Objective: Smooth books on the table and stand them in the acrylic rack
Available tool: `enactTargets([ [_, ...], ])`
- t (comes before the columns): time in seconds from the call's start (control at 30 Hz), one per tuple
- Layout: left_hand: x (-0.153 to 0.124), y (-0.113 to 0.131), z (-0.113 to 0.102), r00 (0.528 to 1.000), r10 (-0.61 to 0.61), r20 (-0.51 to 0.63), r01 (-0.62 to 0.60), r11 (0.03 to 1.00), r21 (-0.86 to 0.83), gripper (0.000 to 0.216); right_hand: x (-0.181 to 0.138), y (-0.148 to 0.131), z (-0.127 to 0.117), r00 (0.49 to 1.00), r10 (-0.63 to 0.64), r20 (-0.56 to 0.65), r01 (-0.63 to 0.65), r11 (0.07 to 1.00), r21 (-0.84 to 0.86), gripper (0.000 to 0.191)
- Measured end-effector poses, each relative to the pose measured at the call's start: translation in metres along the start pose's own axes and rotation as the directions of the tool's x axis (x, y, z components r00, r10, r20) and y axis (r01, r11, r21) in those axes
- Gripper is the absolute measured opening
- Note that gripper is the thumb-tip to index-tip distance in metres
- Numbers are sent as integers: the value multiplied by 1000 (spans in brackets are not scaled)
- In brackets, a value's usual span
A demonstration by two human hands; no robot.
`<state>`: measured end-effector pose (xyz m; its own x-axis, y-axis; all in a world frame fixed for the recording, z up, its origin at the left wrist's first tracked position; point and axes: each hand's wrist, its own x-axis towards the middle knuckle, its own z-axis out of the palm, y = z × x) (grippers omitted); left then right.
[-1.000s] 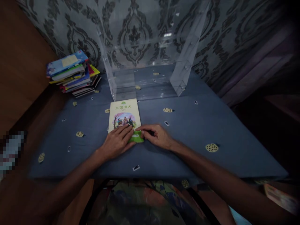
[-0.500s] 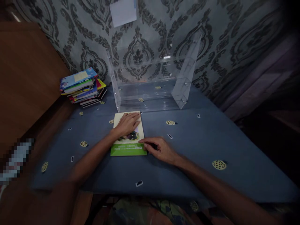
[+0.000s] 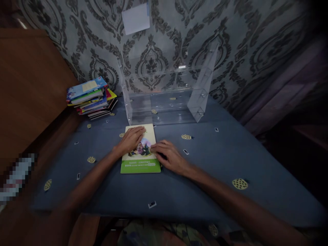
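A thin book (image 3: 139,167) with a cream cover, a coloured picture and a green band lies flat on the blue tablecloth, its print upside down to me. My left hand (image 3: 130,139) rests flat on the upper left of the cover, fingers stretched out together. At the right edge is my right hand (image 3: 171,158), its fingertips over the cover and its thumb bent close to the edge, closed on the book's side. Whether any finger is under the book is hidden. Just behind it stands a clear acrylic rack (image 3: 197,102) with shelves.
A stack of books (image 3: 89,97) stands at the back left, by a brown wooden panel (image 3: 28,82). The patterned wall (image 3: 164,48) rises behind the rack, with a white paper (image 3: 136,18) on it. The tablecloth (image 3: 205,191) falls over the front edge.
My left hand has slid a little left and down across the cover. The right hand has moved slightly up along the edge, uncovering more of the picture. The book stays put.
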<state>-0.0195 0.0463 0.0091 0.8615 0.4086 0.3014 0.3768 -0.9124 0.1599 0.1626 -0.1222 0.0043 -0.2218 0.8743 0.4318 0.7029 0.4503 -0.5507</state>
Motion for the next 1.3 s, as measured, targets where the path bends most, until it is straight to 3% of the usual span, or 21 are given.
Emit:
enactTargets([
  [0.17, -22, -4, -2, 983, -151, -107, 158, 985, 70, 36, 41, 28, 17, 999, 37, 27, -31, 983, -180, 35],
  [0.37, -23, -5, 3, 966, -202, -159, 208, 978, 26, 36, 67, 57, 21, 987, 154, -38, -159, 953, -257, 39],
  [0.57, -24, -5, 4, 957, -233, -174, 234, 972, -11, 35, 58, 64, 16, 982, 168, -82, -183, 957, -226, 39],
  [1.0, -24, -6, 6, 953, -239, -186, 240, 971, -18, 34, 18, 31, 11, 988, 155, -17, -155, 973, -169, 44],
  [1.3, -23, 0, 1, 936, -308, -169, 309, 951, -16, 33, 14, 27, 11, 986, 169, -11, -169, 978, -121, 45],
])
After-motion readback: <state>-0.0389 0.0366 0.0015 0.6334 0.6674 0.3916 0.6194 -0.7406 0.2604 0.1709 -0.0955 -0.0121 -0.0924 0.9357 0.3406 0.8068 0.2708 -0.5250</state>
